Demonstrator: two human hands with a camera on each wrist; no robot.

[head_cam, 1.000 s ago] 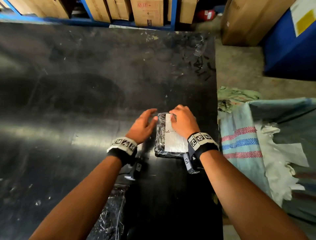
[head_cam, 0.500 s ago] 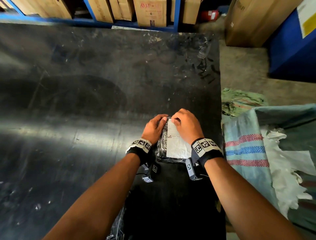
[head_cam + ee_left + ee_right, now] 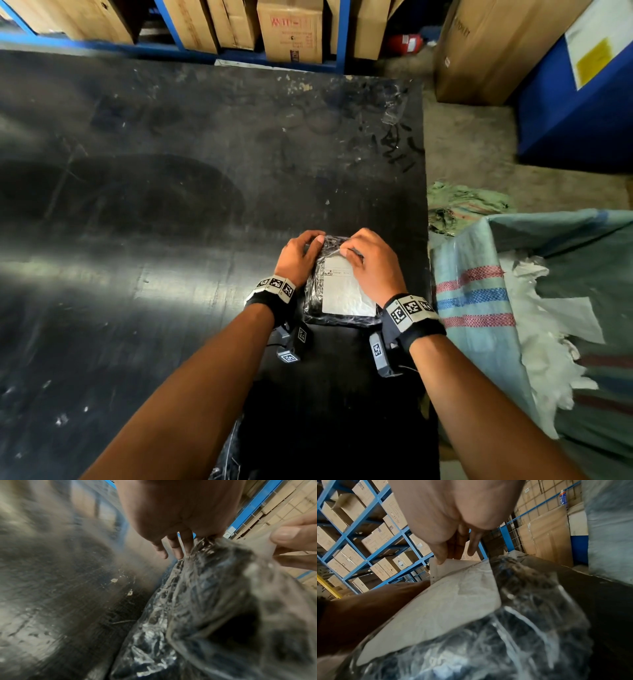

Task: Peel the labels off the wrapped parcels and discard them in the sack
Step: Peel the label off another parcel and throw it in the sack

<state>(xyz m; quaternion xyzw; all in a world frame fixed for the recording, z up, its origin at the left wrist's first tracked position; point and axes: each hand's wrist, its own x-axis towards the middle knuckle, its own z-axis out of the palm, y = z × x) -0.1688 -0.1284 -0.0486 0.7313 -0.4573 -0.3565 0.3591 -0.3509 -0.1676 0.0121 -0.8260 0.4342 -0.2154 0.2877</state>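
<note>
A small parcel (image 3: 317, 294) wrapped in crinkled clear film over black lies near the right edge of the black table (image 3: 137, 240). A white label (image 3: 344, 291) covers its top. My left hand (image 3: 301, 255) grips the parcel's far left corner, fingers curled over the film (image 3: 180, 588). My right hand (image 3: 368, 263) pinches the label's far corner, which is lifted off the film in the right wrist view, label (image 3: 450, 601). The striped woven sack (image 3: 479, 308) stands open right of the table.
Torn white label scraps (image 3: 548, 335) lie inside the sack. A green cloth (image 3: 462, 205) lies on the floor beyond it. Cardboard boxes (image 3: 291, 31) fill blue shelving behind the table, and another film-wrapped parcel (image 3: 229, 455) shows at the near table edge.
My left hand has moved from beside the parcel onto its far left corner. My right hand has lifted the label's far corner.
</note>
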